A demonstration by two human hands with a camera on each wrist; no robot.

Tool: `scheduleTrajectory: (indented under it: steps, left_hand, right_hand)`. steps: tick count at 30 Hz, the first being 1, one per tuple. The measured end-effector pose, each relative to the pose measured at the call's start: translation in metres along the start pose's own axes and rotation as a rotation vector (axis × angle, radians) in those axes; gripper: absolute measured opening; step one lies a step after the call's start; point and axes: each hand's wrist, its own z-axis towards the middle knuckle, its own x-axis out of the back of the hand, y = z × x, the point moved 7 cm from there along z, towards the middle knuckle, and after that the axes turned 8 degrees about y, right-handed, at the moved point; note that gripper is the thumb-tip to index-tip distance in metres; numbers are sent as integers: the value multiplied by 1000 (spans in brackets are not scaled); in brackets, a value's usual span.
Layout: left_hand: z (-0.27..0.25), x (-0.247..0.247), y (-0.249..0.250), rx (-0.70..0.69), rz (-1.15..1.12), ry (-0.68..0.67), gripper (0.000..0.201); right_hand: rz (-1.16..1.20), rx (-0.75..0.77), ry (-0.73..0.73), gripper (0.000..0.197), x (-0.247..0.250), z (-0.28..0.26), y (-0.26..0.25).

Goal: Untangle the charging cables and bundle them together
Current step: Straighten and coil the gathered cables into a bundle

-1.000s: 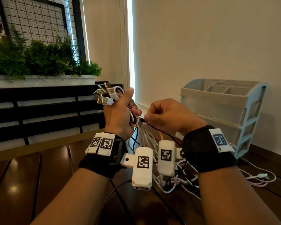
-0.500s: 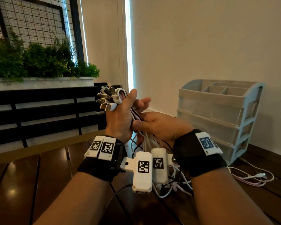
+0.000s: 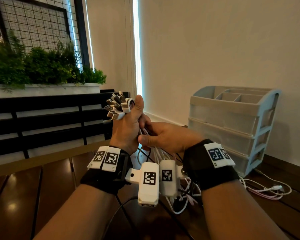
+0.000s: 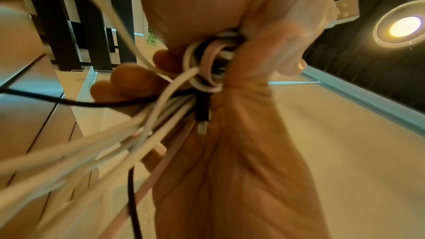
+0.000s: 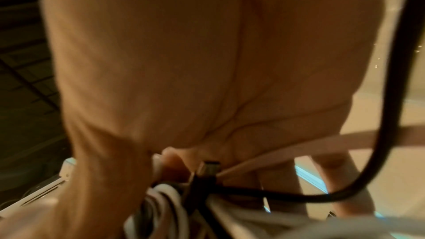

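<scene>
Left hand (image 3: 126,129) was raised above the wooden table (image 3: 33,184), fist clenched round the charging cables (image 3: 156,153), thumb upright, with the USB plugs (image 3: 115,108) fanning out above it. Right hand (image 3: 166,137) pressed in just beside it, fingers curled round the same strands below the fist (a black plug showed at its palm in the wrist view). Loose cable ends trailed down onto the table between the wrists. Open air lay ahead toward the wall; the drawer organiser (image 3: 232,122) stood near on the right, a black slatted rail (image 3: 50,118) on the left.
</scene>
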Motion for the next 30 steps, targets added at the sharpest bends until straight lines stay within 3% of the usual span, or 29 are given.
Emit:
scheduleTrajectory:
  steps: [4,10,13,15,18,20,26,30]
  left_hand:
    - [2,-2,-8,91,27,-41,62]
    - [-4,-5,1,94,36,-70,72]
    - [-12,-16,5,106,72,-150,71]
    - [-14,-18,6,119,83,-156,62]
    - [-10,-16,5,148,84,-121,32]
    - [-7,-13,3,152,63,-82,25]
    - [-8,-17,-7,248,-6,-99,45]
    - [-8,-16,-12,332,-83,-124,64]
  right_hand:
    - [36,-20,53,31,0,3,-3]
    - [37,-58,150,18,1,4,-5]
    - [24,-51,136,21,3,1,-8]
    - [55,-64,126,19,4,-2,-8]
    - [46,-59,136,16,6,-4,-12]
    - [14,-42,136,16,6,-4,-15]
    - [-42,-55,125,25,6,-2,-13]
    - [-20,-63,133,10,5,0,-8]
